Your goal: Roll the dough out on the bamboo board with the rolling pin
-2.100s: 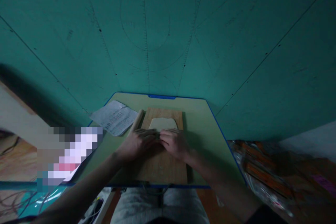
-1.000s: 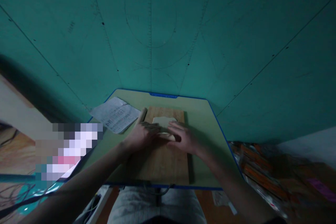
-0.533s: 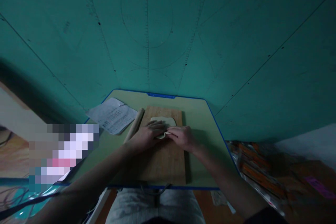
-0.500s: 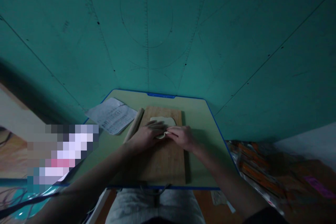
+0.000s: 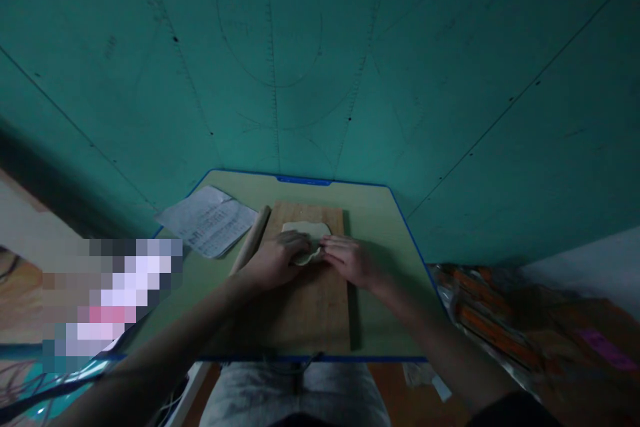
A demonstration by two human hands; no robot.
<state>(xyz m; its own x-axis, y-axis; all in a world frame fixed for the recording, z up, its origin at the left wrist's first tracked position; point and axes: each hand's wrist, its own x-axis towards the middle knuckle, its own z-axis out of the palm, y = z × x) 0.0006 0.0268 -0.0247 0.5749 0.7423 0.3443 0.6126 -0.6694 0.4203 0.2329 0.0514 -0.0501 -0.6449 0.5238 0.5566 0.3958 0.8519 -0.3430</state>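
Note:
A flat, pale sheet of dough (image 5: 306,228) lies on a wooden board (image 5: 310,313), its near edge uneven and partly turned up. My left hand (image 5: 284,255) is at its left side, the fingers curled over the edge and closed on it. On the opposite side, my right hand (image 5: 350,260) pinches the dough's right near edge between thumb and fingers. Both hands hide part of the sheet. Just left of the board, a wooden rolling pin (image 5: 253,240) lies slantwise, its near end behind my left forearm.
The board rests on a small blue-edged table (image 5: 385,233) against a green wall (image 5: 450,113) with drawn lines. Printed paper (image 5: 210,220) lies at the table's left. A dark cable (image 5: 313,359) hangs at the front edge. Plastic-wrapped packages (image 5: 490,320) are piled on the right.
My left fingers have curled in more over the dough. My right fingers have shifted slightly up along its right edge. The view has moved a little.

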